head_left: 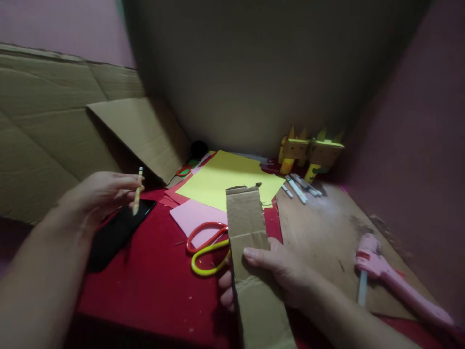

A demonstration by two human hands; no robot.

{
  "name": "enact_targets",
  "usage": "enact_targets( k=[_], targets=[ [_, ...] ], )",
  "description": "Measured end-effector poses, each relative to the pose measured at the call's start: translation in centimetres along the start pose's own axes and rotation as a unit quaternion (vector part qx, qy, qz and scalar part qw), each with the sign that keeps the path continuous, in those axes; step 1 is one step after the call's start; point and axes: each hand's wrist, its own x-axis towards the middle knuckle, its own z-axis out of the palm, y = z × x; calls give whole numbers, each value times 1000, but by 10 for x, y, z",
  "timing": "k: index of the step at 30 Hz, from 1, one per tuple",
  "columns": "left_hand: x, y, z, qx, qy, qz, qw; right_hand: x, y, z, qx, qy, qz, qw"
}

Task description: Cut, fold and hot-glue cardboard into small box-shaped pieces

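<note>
Pinched in the fingers of my left hand (109,194) is a short pencil (137,194), held nearly upright above a dark phone (123,232). My right hand (283,266) grips a long strip of cardboard (249,218), thumb on its face and fingers behind it. The strip's far end is torn and ragged, and its near end runs out of the frame. Scissors with one red and one yellow handle (209,261) lie just left of the strip, which hides their blades.
Yellow paper (225,177) and pink paper (194,218) lie on the red table (152,300). A pink glue gun (392,276) rests on a board (319,228) at right. Two cardboard figures (325,155) and several white sticks (296,189) stand behind. Folded cardboard (141,131) leans at left.
</note>
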Motion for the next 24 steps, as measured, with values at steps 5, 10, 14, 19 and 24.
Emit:
enact_targets(
  k=[5,10,14,19,24],
  targets=[
    [-67,28,46,-283,-18,16,959,2,5,-1,8,-12,-10,1000],
    [-123,51,93,-219,-73,218,948,1,3,0,4,12,-21,1000],
    [-131,49,103,-150,-58,288,944,2,2,-1,14,-3,-30,999],
    [-125,42,103,-143,-49,269,951,4,5,-6,15,-35,-28,999],
    [-115,35,99,-114,-76,307,942,5,6,-7,20,-52,-26,998]
  ],
)
